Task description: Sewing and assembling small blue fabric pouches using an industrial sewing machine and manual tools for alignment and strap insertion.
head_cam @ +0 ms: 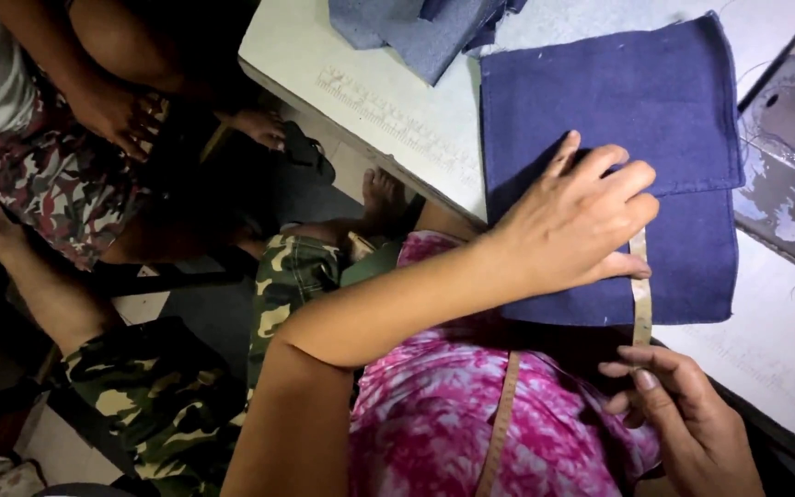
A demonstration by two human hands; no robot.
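Hands (572, 221) (683, 423) stretch worn tape measure (640, 299) across folded navy cloth (618, 110).

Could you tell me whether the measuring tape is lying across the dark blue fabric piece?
Yes, the measuring tape runs over the dark blue fabric, pinned by the left hand and held by the right hand at the near edge.

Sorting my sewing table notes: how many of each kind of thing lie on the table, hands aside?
Dark blue fabric piece: 1
Lighter blue fabric pile: 1
Measuring tape: 1
Total: 3
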